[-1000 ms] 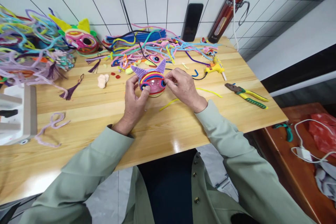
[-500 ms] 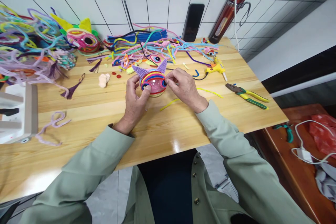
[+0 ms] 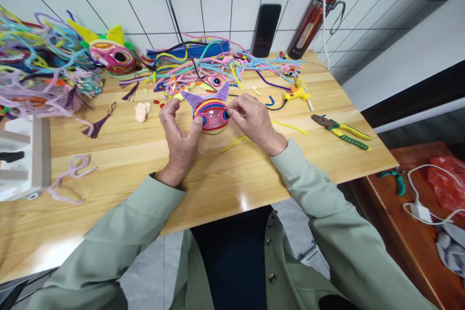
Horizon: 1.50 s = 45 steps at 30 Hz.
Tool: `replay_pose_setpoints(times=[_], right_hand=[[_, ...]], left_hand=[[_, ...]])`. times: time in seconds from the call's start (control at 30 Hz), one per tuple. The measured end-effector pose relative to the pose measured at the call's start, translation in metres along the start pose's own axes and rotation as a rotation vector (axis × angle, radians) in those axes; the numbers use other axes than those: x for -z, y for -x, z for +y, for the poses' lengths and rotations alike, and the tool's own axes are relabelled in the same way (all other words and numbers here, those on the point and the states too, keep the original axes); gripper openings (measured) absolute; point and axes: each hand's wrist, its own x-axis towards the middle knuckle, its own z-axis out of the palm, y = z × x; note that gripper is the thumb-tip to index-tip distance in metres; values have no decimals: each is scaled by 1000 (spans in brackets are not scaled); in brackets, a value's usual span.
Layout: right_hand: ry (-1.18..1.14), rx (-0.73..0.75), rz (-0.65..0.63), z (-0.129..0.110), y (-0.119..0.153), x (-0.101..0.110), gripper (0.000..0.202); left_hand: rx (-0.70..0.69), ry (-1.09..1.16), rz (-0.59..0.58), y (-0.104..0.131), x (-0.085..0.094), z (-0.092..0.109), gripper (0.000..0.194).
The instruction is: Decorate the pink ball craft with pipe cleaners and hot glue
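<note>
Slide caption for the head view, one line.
Left hand spread, right hand bunched, both at a purple-eared craft piece; yellow glue gun and pliers lie to the right.

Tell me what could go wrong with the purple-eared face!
The purple-eared face might slip or turn: the left hand has its fingers spread, only its thumb at the face, while the right hand seems to pinch the other side. The left fingers could also knock the little red pieces close by. And the right hand might catch the glue gun's black cord nearby.
</note>
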Motion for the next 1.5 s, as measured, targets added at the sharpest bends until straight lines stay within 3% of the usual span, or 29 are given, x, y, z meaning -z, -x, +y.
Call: replay_pose_setpoints(times=[0.2, 0.37, 0.53, 0.93, 1.3, 1.5], right_hand=[[-7, 35, 17, 0, 0, 1, 12], [12, 83, 32, -4, 1, 4, 12], [30, 132, 47, -10, 4, 8, 13], [39, 158, 11, -25, 6, 17, 15], [-177, 114, 12, -36, 5, 23, 9], [-103, 156, 90, -41, 13, 28, 15]], left_hand=[[-290, -179, -1, -12, 11, 23, 48], [-281, -343, -121, -17, 7, 52, 33], [-418, -460, -112, -20, 2, 66, 22], [-449, -580, -196, -24, 5, 72, 10], [-433, -574, -165, -22, 9, 84, 14], [-436, -544, -145, -19, 8, 94, 17]])
